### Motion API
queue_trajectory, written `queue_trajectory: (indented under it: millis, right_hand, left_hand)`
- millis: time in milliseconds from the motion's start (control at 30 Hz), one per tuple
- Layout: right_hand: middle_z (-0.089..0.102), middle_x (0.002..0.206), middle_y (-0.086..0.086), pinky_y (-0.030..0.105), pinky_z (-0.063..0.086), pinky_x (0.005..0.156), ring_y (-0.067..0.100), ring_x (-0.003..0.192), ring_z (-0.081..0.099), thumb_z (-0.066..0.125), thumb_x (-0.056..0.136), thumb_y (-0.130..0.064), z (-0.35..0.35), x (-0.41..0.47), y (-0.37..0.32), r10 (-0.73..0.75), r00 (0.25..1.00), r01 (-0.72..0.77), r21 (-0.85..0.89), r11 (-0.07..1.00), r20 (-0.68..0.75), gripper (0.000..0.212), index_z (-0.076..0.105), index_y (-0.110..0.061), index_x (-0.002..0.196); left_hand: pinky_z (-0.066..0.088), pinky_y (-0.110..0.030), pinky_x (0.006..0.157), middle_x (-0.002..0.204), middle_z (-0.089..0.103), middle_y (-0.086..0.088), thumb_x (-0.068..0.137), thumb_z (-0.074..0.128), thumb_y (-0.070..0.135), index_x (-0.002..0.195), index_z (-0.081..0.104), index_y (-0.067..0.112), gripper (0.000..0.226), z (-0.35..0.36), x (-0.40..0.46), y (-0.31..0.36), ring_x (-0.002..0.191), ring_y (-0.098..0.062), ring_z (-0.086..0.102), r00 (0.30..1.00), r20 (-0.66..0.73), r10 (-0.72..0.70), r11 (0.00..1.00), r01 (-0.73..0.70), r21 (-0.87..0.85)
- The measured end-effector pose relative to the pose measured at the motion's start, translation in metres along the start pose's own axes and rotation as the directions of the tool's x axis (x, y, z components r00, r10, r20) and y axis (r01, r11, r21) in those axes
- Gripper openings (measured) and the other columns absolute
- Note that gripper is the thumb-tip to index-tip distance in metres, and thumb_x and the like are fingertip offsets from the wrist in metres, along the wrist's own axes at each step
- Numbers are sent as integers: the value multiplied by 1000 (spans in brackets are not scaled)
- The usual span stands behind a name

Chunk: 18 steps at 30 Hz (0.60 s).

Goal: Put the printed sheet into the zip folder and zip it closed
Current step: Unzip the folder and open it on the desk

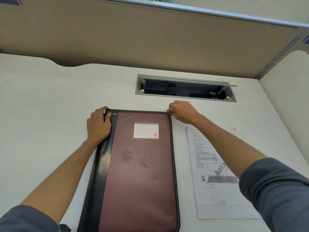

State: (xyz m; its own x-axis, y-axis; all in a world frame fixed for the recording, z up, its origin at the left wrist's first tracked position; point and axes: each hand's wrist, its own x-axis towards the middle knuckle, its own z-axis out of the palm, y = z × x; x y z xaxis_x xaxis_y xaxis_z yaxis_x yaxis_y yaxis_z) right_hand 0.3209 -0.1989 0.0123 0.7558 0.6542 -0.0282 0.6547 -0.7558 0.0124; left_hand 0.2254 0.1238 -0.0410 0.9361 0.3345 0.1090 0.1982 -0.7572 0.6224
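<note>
A maroon zip folder (142, 173) with a black spine and a white label lies flat on the white desk in front of me. My left hand (98, 124) grips its far left corner at the spine. My right hand (181, 112) is pinched at the far right corner, on the zipper edge; the zip pull itself is hidden by my fingers. The printed sheet (215, 186) lies flat on the desk to the right of the folder, partly under my right forearm.
An open cable hatch (185, 88) with a raised lid is set into the white desk (50, 101) just beyond the folder. A tan partition wall (150, 39) closes off the back and right side.
</note>
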Motion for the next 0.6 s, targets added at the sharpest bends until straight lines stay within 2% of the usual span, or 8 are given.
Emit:
queue_trajectory:
  millis: [100,267,433,600]
  right_hand:
    - [71,105,0,30,46,71,20,95,62,49,100,-27,5,-12,-1,81,997,-81,49,996,-8,28,73,-17,111]
    - [74,99,1,27,41,66,21,91,64,50,100,-26,13,-38,-7,146,989,-143,84,986,-37,28,74,-17,108]
    - [70,84,4,35,50,63,23,80,60,47,99,-24,19,-61,-21,233,971,-229,83,970,-47,29,74,-13,95]
    - [71,84,4,34,49,61,25,79,60,49,97,-22,20,-66,-27,315,945,-299,153,942,-92,28,74,-11,92]
  left_hand:
    - [34,-47,92,111,61,-13,97,45,22,121,56,14,27,1,1,1,108,-35,51,1000,-5,-13,1000,13,-6]
    - [35,-47,92,109,61,-15,97,46,21,121,56,13,28,1,1,2,107,-37,52,1000,-15,-23,1000,23,6]
    - [34,-48,91,108,62,-15,96,46,23,121,57,15,28,2,-1,5,108,-37,51,1000,-9,-23,998,24,53]
    - [35,-50,92,112,60,-17,97,45,23,122,57,14,29,1,-3,8,109,-39,50,1000,1,-8,995,8,103]
